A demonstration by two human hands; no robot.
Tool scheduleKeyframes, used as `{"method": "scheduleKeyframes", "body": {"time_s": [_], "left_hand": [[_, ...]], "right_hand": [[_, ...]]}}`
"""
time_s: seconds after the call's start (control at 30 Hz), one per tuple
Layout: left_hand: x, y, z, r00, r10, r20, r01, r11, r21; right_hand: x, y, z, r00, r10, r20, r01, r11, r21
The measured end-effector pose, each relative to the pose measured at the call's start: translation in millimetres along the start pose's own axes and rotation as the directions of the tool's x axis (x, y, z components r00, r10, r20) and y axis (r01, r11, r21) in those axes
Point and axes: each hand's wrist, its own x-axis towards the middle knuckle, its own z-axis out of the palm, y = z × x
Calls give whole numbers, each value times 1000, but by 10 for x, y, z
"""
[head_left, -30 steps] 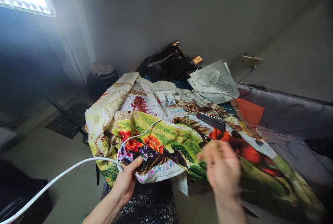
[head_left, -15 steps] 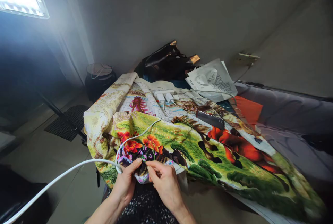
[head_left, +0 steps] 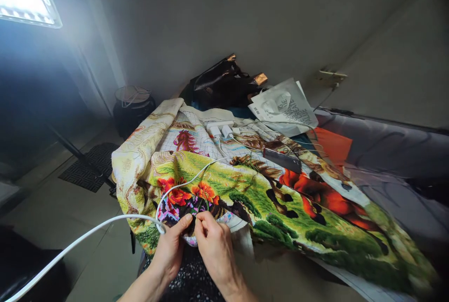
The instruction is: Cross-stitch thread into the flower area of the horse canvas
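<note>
Embroidery (head_left: 245,185) — a big flowered cloth — lies spread over the table, its near edge hanging at my lap. My left hand (head_left: 171,246) grips that edge, thumb on top, fingers curled under the fabric. My right hand (head_left: 215,246) sits just beside it, fingertips pinched narrow at a green thread (head_left: 205,203) on the stitching — I cannot tell if a needle is between them. A white cable (head_left: 105,224) runs across the cloth past my left thumb. A phone (head_left: 282,160) lies farther back.
</note>
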Motion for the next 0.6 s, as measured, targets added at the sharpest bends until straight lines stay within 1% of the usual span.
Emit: {"method": "scheduleKeyframes", "body": {"time_s": [0.07, 0.17, 0.27, 0.33, 0.4, 0.47, 0.5, 0.53, 0.57, 0.6], "left_hand": [[-1, -3, 7, 1000, 3, -14, -3, 1000, -2], [-7, 5, 30, 1000, -7, -25, 6, 1000, -20], [-16, 18, 54, 999, -23, -25, 22, 999, -42], [-18, 25, 68, 999, -33, -33, 31, 998, -59], [-15, 32, 83, 998, -44, -43, 40, 996, -75], [-12, 39, 104, 997, -54, -48, 49, 995, -91], [-12, 43, 117, 997, -63, -47, 58, 993, -100], [-15, 46, 130, 996, -78, -41, 73, 991, -110], [-20, 50, 144, 994, -101, -29, 97, 988, -119], [-27, 54, 158, 992, -126, -16, 123, 984, -125]], "right_hand": [[-6, -4, 22, 998, -25, -49, 25, 1000, 2], [-15, 12, 49, 996, -36, -86, 38, 999, 19], [-7, 33, 45, 995, -14, -98, 21, 997, 78], [-16, 49, 0, 991, -16, -134, 35, 989, 141], [-83, 84, -74, 973, -59, -224, 106, 974, 201], [-230, 152, -131, 940, -161, -302, 240, 939, 245], [-327, 199, -133, 928, -227, -295, 307, 915, 263], [-427, 253, -111, 927, -290, -237, 352, 891, 286], [-521, 311, -61, 935, -322, -145, 353, 880, 318], [-596, 368, 14, 951, -309, -23, 296, 884, 361]]}}
